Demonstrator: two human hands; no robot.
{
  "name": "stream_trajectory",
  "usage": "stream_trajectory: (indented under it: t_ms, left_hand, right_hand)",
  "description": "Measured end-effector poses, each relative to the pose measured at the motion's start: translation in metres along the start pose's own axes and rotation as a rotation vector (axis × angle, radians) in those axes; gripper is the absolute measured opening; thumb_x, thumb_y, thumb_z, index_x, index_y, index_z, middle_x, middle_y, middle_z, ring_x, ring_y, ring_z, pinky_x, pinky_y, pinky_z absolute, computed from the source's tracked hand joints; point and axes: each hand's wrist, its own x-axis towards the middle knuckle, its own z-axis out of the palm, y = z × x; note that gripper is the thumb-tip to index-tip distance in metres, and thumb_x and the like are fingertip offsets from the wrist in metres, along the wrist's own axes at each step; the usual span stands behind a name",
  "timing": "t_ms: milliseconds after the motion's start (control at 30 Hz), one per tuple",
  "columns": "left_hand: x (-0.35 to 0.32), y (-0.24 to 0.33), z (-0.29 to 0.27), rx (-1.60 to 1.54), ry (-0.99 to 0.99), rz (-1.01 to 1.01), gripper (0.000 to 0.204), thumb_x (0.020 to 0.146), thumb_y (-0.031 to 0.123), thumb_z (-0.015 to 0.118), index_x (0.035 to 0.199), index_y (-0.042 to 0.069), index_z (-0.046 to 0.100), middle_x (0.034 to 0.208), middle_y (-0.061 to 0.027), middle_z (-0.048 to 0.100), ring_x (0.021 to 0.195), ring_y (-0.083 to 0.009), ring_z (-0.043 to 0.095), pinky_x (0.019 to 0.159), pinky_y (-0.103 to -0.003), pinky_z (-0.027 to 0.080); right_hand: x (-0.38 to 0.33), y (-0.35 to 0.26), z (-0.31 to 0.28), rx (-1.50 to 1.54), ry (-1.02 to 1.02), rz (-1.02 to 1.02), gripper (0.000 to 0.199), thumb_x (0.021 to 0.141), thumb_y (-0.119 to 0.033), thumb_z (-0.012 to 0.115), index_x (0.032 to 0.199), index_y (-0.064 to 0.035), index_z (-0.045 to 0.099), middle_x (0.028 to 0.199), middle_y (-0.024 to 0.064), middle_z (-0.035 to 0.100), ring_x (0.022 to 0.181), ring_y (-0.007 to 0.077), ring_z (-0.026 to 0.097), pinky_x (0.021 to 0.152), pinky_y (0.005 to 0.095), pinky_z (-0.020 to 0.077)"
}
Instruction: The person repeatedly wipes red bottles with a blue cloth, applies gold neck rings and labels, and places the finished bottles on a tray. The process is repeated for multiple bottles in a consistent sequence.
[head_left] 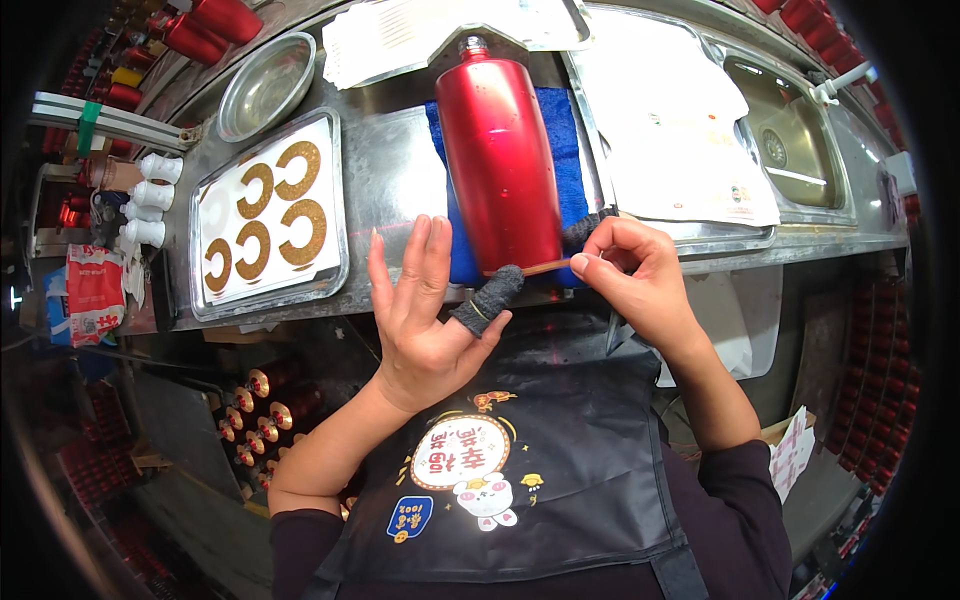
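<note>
Behind right hand (640,280), bottle (498,160) base hidden

Steel workbench (390,190), steel sink (790,140) at right, dim floor below.

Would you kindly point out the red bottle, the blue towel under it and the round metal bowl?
red bottle (497,165), head view, middle of its body.
blue towel (570,150), head view, bare strip right of the bottle.
metal bowl (266,86), head view, inner wall.

1. You work under bright overhead light; glare streaks the red bottle (497,150) and steel bench (385,190).
2. Your view bends at the rim, corners black.
3. Below the bench, everything sits dim.
</note>
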Motion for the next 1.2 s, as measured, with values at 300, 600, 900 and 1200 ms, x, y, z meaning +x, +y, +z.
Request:
stream_trajectory:
  t_ms: [300,600,900,1200]
  left_hand:
    - [0.029,0.013,-0.003,0.081,0.019,0.085,0.027,0.071,0.022,0.082,0.097,0.016,0.079,0.15,-0.0256,0.05,0.134,-0.0492,0.05,0.111,-0.071,0.024]
    - [0.039,0.001,0.027,-0.139,0.155,-0.066,0.072,0.066,0.015,0.09,0.133,0.002,0.065,0.149,-0.0253,0.051,0.14,-0.039,0.048,0.113,-0.064,0.032]
    - [-0.021,-0.008,0.017,-0.203,0.042,-0.14,0.055,0.073,0.017,0.089,0.121,-0.002,0.07,0.152,-0.0268,0.046,0.134,-0.0434,0.053,0.113,-0.066,0.027]
    - [-0.012,-0.007,0.014,-0.126,0.013,-0.03,0.044,0.073,0.009,0.086,0.115,0.003,0.073,0.154,-0.0253,0.044,0.129,-0.0348,0.057,0.115,-0.067,0.023]
  right_hand:
    - [0.004,0.005,0.001,-0.048,0.001,-0.032,0.014,0.088,-0.009,0.073,0.08,-0.0015,0.064,0.079,-0.0029,0.061,0.06,-0.001,0.05,0.053,0.0183,0.0357]
    - [0.005,0.001,-0.002,0.003,-0.096,0.117,0.014,0.085,-0.007,0.076,0.08,-0.0027,0.065,0.084,-0.0044,0.052,0.062,-0.0015,0.042,0.055,0.0183,0.0307]
    - [-0.005,-0.02,-0.011,-0.218,-0.08,-0.099,0.011,0.081,-0.012,0.076,0.081,-0.0047,0.068,0.081,0.0005,0.052,0.058,0.0043,0.043,0.054,0.0227,0.0334]
    - [-0.001,-0.013,-0.017,-0.167,-0.053,-0.054,0.013,0.082,-0.008,0.075,0.079,-0.002,0.065,0.083,-0.0023,0.051,0.06,0.0006,0.042,0.055,0.0198,0.0312]
